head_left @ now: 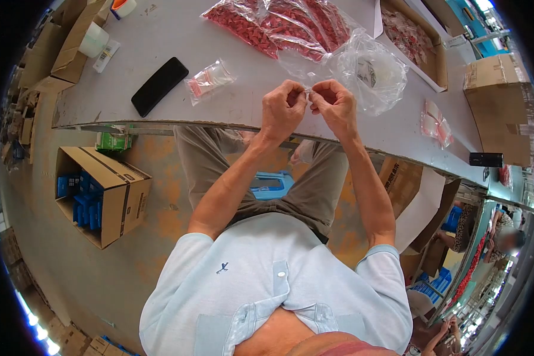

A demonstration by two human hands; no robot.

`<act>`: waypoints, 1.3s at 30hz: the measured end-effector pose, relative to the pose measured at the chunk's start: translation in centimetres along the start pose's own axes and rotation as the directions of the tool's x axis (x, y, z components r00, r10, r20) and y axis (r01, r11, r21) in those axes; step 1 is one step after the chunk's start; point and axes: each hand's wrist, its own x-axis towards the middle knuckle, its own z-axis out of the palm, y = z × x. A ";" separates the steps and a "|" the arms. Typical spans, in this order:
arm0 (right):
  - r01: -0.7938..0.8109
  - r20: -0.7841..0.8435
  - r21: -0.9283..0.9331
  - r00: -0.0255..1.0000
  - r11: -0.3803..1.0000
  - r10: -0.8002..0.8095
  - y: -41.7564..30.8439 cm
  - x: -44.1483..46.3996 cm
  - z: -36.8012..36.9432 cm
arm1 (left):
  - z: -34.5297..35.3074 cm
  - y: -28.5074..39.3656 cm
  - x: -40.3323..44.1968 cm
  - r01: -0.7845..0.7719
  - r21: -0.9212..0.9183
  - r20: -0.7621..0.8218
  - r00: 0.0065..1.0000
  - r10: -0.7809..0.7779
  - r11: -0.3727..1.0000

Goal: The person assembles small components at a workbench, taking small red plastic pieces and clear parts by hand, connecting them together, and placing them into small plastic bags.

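Note:
Both hands meet over the table's front part, fingertips nearly touching. My left hand [283,108] is pinched closed, and so is my right hand [334,107]; whatever lies between the fingertips is too small to make out. Just beyond them is a large clear plastic bag [317,26] full of small red pieces, its loose, crumpled end reaching toward my right hand. Left of my left hand lies a small clear packet [210,81] with red and white contents, and a black phone [159,86] rests farther left.
On the grey table [243,89], an open box [421,41] of small packets stands at back right, near more packets [436,123] and a black object [486,159]. A carton [121,196] with blue boxes sits on the floor at left. Other people [504,237] are at far right.

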 end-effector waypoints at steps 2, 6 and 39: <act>0.021 -0.017 -0.113 1.000 0.993 -0.023 -0.5 0.0 0.2 | 0.0 0.0 0.0 0.000 -0.012 -0.003 1.000 0.000 1.000; 0.015 -0.018 -0.139 1.000 0.990 -0.017 -0.8 0.2 0.3 | 0.0 0.3 -0.1 -0.016 -0.030 -0.001 1.000 0.016 0.999; 0.421 0.292 -0.819 0.890 0.390 -0.350 -2.1 12.9 0.7 | -1.6 -0.9 0.5 0.142 -0.163 -0.026 0.989 -0.148 0.976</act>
